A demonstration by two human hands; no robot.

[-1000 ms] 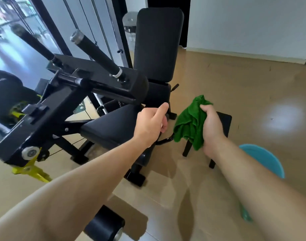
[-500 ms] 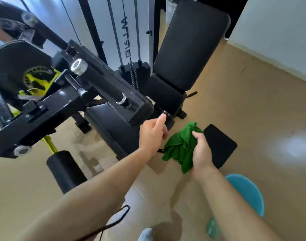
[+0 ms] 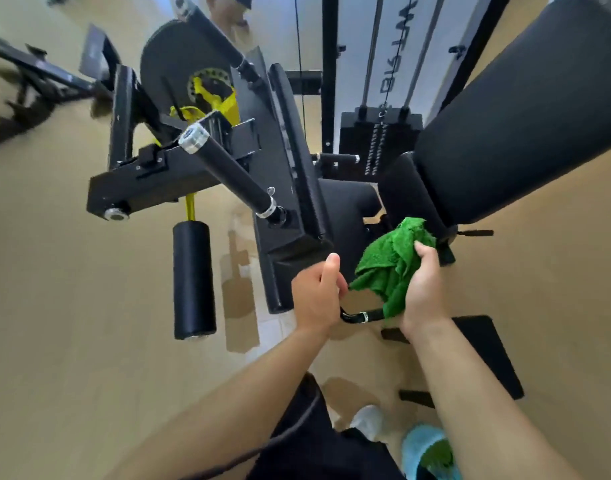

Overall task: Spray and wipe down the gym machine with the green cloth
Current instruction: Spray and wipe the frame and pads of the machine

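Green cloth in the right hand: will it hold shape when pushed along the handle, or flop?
Likely floppy: the green cloth bunches and droops in folds from the right hand. Probably light, since one hand carries it. Its fuzzy pile should drag rather than slip on the handle the left hand grips.

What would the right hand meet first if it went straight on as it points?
Probably the lower back pad: the right hand points at it, with the green cloth it grips leading. Depth is unclear.

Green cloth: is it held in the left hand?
No, the right hand grips the green cloth; the left hand grips a black handle.
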